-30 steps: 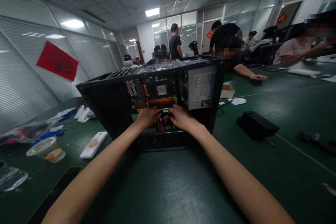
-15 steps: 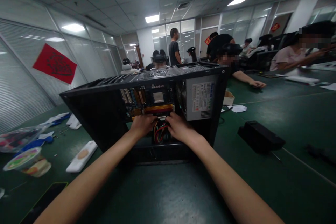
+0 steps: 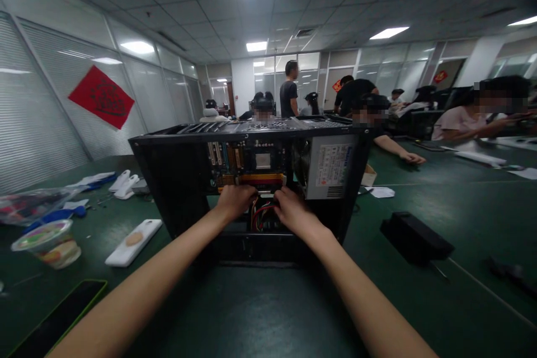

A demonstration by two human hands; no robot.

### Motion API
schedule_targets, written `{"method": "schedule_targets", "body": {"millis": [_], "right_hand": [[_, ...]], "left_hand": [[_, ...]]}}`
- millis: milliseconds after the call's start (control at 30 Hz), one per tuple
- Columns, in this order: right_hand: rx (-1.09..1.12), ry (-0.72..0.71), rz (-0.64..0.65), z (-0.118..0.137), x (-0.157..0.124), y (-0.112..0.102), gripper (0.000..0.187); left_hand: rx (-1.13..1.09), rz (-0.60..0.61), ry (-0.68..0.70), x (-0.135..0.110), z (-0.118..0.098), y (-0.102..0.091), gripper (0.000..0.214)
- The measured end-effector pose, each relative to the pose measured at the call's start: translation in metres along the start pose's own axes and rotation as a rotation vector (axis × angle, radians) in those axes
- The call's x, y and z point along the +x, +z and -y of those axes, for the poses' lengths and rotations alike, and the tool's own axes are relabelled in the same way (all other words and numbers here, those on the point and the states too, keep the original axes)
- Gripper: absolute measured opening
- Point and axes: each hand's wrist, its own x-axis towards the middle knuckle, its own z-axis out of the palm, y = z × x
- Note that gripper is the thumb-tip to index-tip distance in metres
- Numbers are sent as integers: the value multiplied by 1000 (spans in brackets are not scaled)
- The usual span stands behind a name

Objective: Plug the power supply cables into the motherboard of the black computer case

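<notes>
An open black computer case [image 3: 176, 179] stands on the green table [image 3: 268, 307], its open side facing me. Inside I see a motherboard [image 3: 251, 162] with yellow and red slots and a grey power supply [image 3: 331, 165] at the right. Both my arms reach into the case. My left hand [image 3: 235, 201] is curled just below the slots, fingers bent inward and hidden. My right hand [image 3: 291, 210] is curled beside it, at a bundle of red and black cables [image 3: 262, 215]. What either hand grips is hidden.
A white phone case [image 3: 134, 241], a sealed food cup [image 3: 48, 243] and a dark phone [image 3: 59, 319] lie at the left. A black box [image 3: 415, 238] sits at the right. Other people sit and stand at tables behind the case.
The view has tilted up and shifted slightly. Both hands stay inside the case at the cables, with little visible movement.
</notes>
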Motion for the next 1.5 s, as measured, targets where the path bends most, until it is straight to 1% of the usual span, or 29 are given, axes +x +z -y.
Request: {"method": "schedule_targets", "body": {"millis": [100, 200, 300, 400, 500, 600, 700, 933, 1133, 1267, 1500], "right_hand": [[-69, 6, -24, 3, -4, -3, 13], [-194, 45, -60, 7, -10, -6, 14], [-243, 49, -25, 9, -11, -9, 15], [-255, -32, 35, 8, -3, -10, 18], [-295, -130, 51, 6, 12, -9, 20], [-300, -171, 59, 4, 26, -5, 23], [-310, -188, 60, 1, 31, -1, 24], [-335, -182, 61, 4, 30, 2, 23], [-341, -193, 57, 5, 30, -1, 24], [-330, -197, 41, 3, 30, -4, 24], [-302, -165, 17, 4, 29, -3, 25]], "left_hand": [[6, -2, -18, -1, -2, 0, 25], [3, 4, 3, -2, -2, 1, 26], [-19, -2, 16, -2, 1, 4, 28], [-35, -12, 5, -1, 4, 6, 28], [-31, -17, -5, 0, 7, 8, 29], [-23, -27, 5, 0, 9, 10, 31], [-34, -32, 11, -1, 11, 10, 31], [-64, -12, 6, -4, 11, 5, 35], [-151, 29, -43, -7, 13, 4, 35], [-256, 20, -69, -8, 11, 4, 36], [-328, 6, -127, -5, 9, 5, 35]]}}
